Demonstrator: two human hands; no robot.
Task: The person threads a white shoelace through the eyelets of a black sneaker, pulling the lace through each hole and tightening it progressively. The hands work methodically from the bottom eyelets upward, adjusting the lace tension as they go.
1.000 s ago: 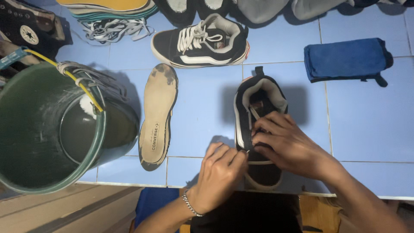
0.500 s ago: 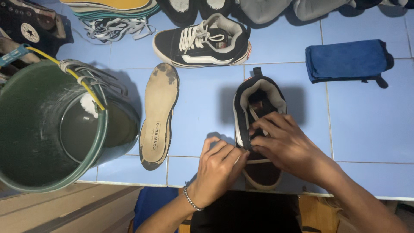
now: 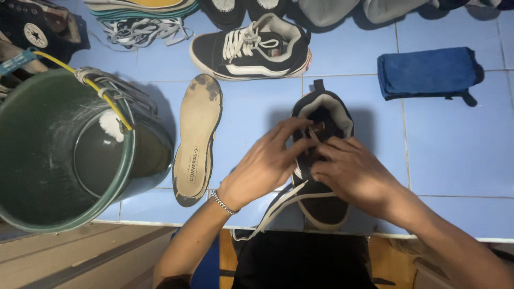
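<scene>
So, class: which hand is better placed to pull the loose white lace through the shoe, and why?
Probably the left hand: the white lace trails just beneath it, while the right hand rests across the black shoe, steadying it.

black shoe point(image 3: 323, 199), blue cloth point(image 3: 425, 72), green bucket point(image 3: 64, 214)

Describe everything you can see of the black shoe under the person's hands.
The black shoe lies on the blue tiled floor, heel loop pointing away, with a pale padded lining and whitish sole edge. The left hand and right hand cover its tongue; a white lace trails from it.
</scene>
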